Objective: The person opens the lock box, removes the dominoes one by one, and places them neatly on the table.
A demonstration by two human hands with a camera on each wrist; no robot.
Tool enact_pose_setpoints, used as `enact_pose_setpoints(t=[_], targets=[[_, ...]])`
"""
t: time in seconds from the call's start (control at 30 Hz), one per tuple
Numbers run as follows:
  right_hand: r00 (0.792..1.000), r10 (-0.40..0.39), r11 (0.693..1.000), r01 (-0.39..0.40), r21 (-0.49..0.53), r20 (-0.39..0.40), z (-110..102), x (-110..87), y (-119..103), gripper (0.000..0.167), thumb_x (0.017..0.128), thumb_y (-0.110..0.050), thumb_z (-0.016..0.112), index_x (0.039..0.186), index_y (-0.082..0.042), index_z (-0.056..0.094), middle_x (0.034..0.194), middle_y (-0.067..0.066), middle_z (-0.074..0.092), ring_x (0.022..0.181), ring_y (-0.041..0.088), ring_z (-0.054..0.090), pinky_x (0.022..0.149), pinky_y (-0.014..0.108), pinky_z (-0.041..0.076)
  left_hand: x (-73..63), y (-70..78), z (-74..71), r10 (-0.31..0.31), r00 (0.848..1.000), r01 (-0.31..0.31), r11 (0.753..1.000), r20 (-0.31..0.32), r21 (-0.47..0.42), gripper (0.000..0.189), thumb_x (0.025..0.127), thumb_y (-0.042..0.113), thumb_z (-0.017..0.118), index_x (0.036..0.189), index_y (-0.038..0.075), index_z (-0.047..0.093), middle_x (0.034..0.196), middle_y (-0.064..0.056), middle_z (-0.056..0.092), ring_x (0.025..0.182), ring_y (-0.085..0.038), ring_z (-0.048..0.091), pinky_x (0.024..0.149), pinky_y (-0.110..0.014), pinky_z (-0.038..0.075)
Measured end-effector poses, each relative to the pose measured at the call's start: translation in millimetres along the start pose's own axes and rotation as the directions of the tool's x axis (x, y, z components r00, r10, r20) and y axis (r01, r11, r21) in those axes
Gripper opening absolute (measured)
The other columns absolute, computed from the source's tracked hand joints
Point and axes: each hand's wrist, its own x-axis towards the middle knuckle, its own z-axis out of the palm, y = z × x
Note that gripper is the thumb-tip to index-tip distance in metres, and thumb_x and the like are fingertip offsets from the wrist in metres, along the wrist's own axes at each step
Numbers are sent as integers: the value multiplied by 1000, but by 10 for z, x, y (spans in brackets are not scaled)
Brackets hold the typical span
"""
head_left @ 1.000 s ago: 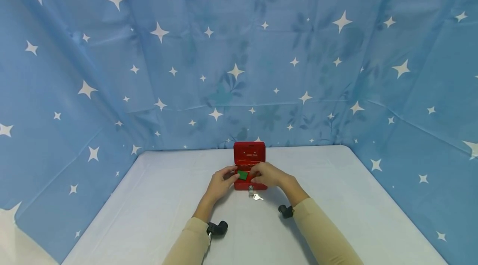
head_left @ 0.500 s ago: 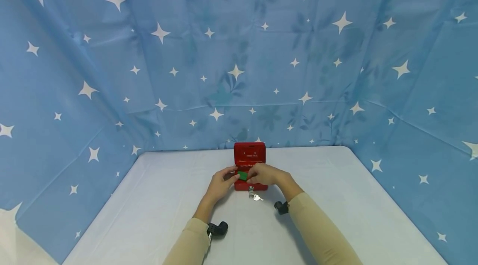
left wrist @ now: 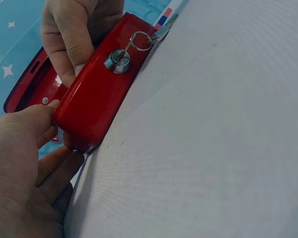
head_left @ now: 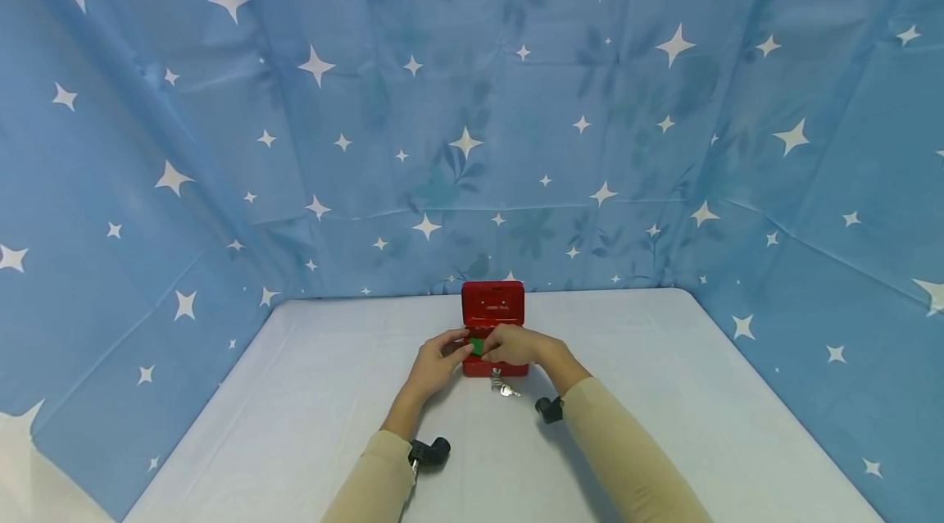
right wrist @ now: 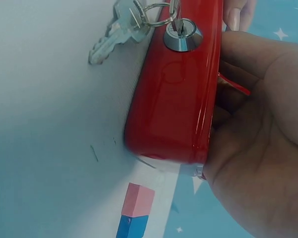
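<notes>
On the left, my beige sleeve (head_left: 372, 478) bears a small black camera (head_left: 430, 451) at its cuff, and past it my left grip (head_left: 433, 363) holds the left end of the red box (head_left: 479, 370), thumb at the rim and fingers curled against the outer side. The box sits toward the back of the white table (head_left: 295, 400), its lid (head_left: 493, 293) raised behind it. Inside, toward the left, lies a green piece (head_left: 476, 345), partly covered by my right fingers. A silver lock (left wrist: 117, 62) is set in the front wall with a key in it; a ring (right wrist: 159, 24) links that to the loose keys (right wrist: 119, 34) in front of the box. My right grip (head_left: 519, 344) reaches down into the box with bent fingers at the green piece; the tips are hidden, so I cannot tell whether they pinch it. Just beyond the box's right end is a pink-and-blue block (right wrist: 134, 208). Farther right comes my other sleeve (head_left: 630, 449). A blue curtain (head_left: 516, 97) with white stars hangs behind.
</notes>
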Motion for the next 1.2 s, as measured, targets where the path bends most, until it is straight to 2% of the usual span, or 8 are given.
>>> enact_pose_setpoints(t=[0.27, 0.53, 0.87, 1.2], targets=[[1000, -3, 1000, 3, -8, 4, 5, 26, -26, 14, 98, -20, 72, 108, -17, 81, 103, -5, 76, 100, 15, 63, 99, 49, 56, 3, 23, -3, 7, 1000, -7, 1000, 2, -3, 42, 104, 25, 66, 141, 7, 63, 146, -15, 62, 132, -36, 63, 111, -51, 51], [1000, -10, 1000, 10, 21, 17, 26, 72, 1, 14, 99, -19, 70, 106, -18, 81, 100, -6, 76, 100, 15, 63, 98, 49, 56, -1, 29, -6, 5, 1000, -5, 1000, 2, -2, 42, 104, 24, 66, 142, 7, 62, 146, -15, 62, 132, -35, 63, 111, -51, 51], [1000, 24, 996, -26, 88, 19, 61, 69, 5, 14, 98, -18, 70, 108, -18, 80, 102, -6, 74, 103, 16, 62, 101, 51, 54, 2, 0, -2, 9, 1000, -9, 1000, 4, 0, 41, 104, 22, 65, 142, 6, 62, 146, -14, 63, 132, -35, 62, 112, -51, 51], [999, -29, 994, 26, 105, 27, 75, 64, 21, 9, 101, -15, 65, 100, -16, 75, 97, -4, 70, 96, 14, 60, 97, 45, 55, -2, 14, 3, -4, 1000, 4, 1000, 3, -5, 41, 104, 22, 66, 142, 8, 63, 147, -14, 62, 133, -35, 62, 112, -52, 50]])
